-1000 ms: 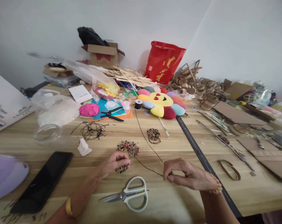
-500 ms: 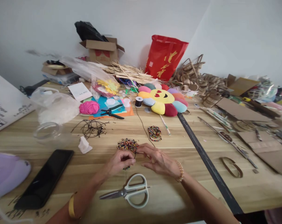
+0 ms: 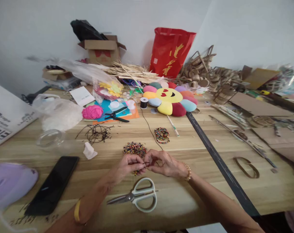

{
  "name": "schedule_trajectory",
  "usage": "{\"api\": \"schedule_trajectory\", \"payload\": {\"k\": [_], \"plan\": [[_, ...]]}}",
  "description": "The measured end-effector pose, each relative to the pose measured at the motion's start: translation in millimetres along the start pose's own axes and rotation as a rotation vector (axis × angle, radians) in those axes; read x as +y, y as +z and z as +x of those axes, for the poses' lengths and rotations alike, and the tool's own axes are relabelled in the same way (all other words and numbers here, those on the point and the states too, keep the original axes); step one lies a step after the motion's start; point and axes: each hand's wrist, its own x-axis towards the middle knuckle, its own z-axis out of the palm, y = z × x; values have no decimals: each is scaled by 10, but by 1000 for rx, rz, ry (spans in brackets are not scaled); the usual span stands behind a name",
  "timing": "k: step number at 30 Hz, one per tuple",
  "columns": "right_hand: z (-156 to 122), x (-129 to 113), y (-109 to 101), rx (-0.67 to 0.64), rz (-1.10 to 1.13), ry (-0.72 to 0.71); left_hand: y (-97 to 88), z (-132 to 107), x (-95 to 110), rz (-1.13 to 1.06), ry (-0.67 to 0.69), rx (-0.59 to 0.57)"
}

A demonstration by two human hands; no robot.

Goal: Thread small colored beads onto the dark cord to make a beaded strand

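The left hand (image 3: 128, 165) and right hand (image 3: 162, 163) pinch the black cord (image 3: 150, 130), fingertips close together. Some beads (image 3: 135, 173) peek out under the left hand. The cord looks thin, light and bendy, so a pinch near its end should work best. Past the hands lies a bead pile (image 3: 134, 148), then a spool (image 3: 144, 103); scissors (image 3: 147, 194) lie nearer

The left hand (image 3: 129, 165) and right hand (image 3: 164, 163) pinch just beside each other.
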Motion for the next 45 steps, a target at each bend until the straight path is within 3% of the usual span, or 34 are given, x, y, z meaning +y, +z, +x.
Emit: {"api": "schedule_trajectory", "payload": {"k": [9,18,32,42,45], "plan": [[29,218,94,93,-62,-72,-46,116,-126,-180,-37,89],[8,343,186,139,-200,-120,-85,179,-208,-137,-48,81],[9,411,226,196,-69,-52,-173,188,-248,179,5,76],[4,504,203,203,-155,-51,-128,175,-261,174,-23,75],[-1,516,169,319,-206,-129,-117,173,-247,190,-6,90]]}}
